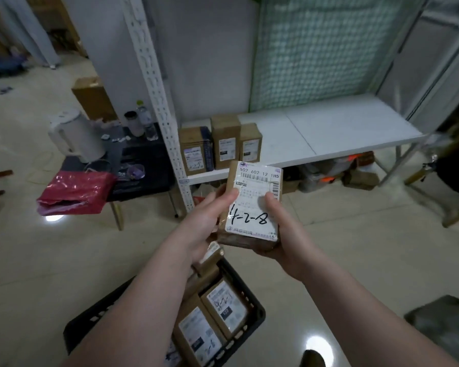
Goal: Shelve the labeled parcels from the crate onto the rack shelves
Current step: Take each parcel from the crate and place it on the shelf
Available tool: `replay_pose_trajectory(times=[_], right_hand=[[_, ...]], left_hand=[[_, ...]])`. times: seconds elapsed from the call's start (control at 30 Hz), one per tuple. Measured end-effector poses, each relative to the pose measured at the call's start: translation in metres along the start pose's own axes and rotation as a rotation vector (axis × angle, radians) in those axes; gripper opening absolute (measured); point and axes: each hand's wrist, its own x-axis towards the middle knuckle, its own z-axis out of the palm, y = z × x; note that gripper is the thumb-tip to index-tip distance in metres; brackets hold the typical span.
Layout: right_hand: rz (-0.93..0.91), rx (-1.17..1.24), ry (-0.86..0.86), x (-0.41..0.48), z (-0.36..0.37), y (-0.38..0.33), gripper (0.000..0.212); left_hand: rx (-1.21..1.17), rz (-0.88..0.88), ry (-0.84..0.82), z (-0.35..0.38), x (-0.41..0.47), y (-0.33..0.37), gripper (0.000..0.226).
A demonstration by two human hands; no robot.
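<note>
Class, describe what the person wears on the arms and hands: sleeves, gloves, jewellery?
Both the left hand and right hand are bare: no gloves, and no rings show. The left forearm and right forearm are uncovered as far as the frame's edge, with no sleeve, watch or bracelet in view.

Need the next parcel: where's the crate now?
Head view, bottom centre: the crate sits on the floor below the held parcel, partly behind the left forearm.
</note>
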Motion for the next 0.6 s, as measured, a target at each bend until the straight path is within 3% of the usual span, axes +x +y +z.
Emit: replay_pose_trajectory(times=[0.27,0.43,0.6], right_hand=[[-0.182,-0.116,0.046,0.012,-0.137,-0.132,0.047],[-0.295,-0.227,-0.033,0.026,-0.175,-0.214,0.047],[-0.480,-0.209,-0.008,0.047,-0.187,-0.288,0.046]], left_hand=[[-0.014,0.158,-0.102,0.133,0.071,0.078,0.049],[0.140,0.329,0.042,0.181,0.097,0.140,0.034],[0.313,0.475,0.164,0.207,0.114,0.213,0.042]])
